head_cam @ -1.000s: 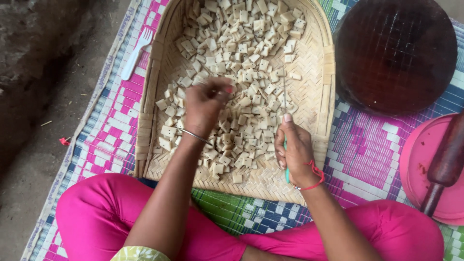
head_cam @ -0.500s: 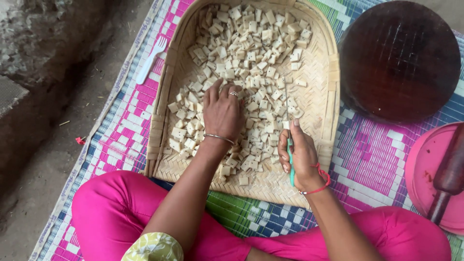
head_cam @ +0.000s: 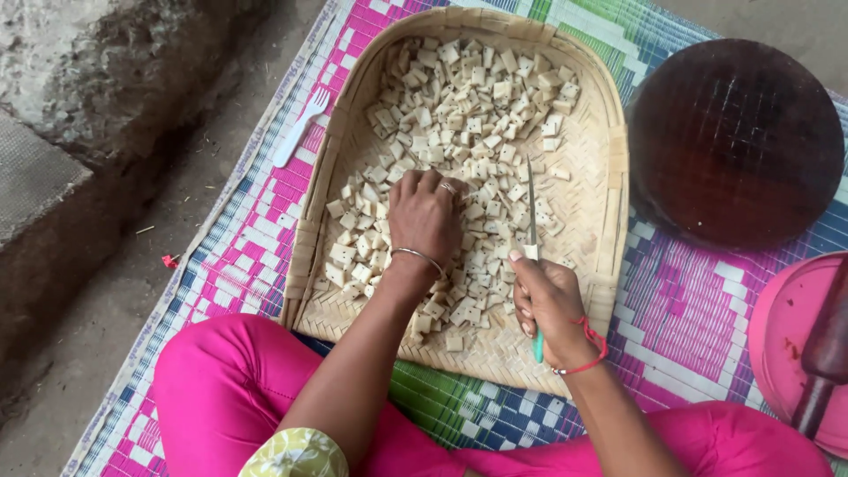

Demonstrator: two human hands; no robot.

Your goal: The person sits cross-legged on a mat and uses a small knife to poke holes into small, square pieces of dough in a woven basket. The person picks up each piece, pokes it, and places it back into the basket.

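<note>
We see the left hand (head_cam: 427, 215) pressed palm-down, fingers curled, on pale square pieces (head_cam: 477, 97) in the woven bamboo tray (head_cam: 609, 177); the right hand (head_cam: 546, 300) grips a teal-handled knife (head_cam: 533, 221) there.

Pale cream squares (head_cam: 477, 115) with dark specks fill a tan woven tray (head_cam: 609, 177). Mat (head_cam: 680, 291): pink, blue, green and white checks. Round board (head_cam: 738, 141) dark brown; plate (head_cam: 782, 327) pink; knife handle (head_cam: 538, 346) teal.
</note>
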